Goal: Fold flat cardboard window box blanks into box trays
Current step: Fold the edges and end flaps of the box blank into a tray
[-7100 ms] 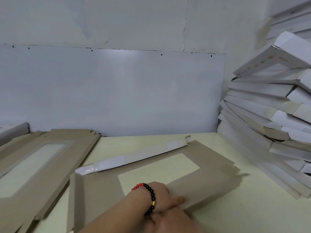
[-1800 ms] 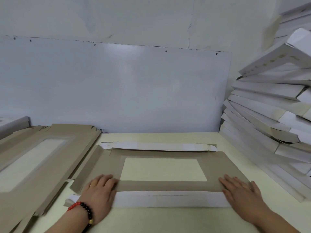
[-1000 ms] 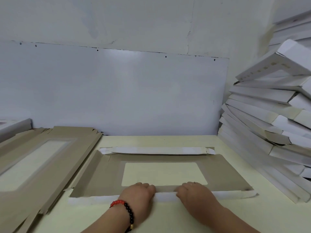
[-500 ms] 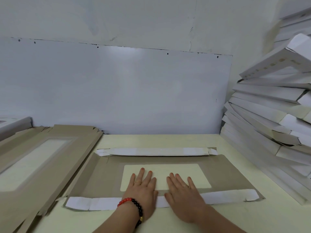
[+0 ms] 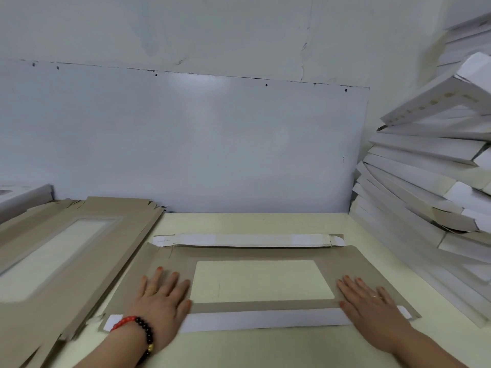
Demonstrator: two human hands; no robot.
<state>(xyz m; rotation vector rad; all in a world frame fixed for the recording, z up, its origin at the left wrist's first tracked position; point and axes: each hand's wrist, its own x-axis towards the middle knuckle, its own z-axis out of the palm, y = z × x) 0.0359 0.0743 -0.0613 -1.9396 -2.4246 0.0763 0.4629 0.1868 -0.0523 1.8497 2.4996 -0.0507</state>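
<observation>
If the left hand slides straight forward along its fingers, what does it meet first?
Probably the far folded flap of the blank, near its left end. The left hand lies flat, fingers pointing away and slightly right; only brown card lies between, though depth is uncertain.

A pale cream-yellow tabletop (image 5: 265, 349) fills the lower part of the view. Behind its far edge a large glossy white rectangular board (image 5: 186, 144) stands upright against a rough, off-white plaster wall (image 5: 212, 30). Small dark marks dot the board's top edge, and a soft patch of light reflects near that edge. Above the board, thin cracks run through the plaster.
</observation>
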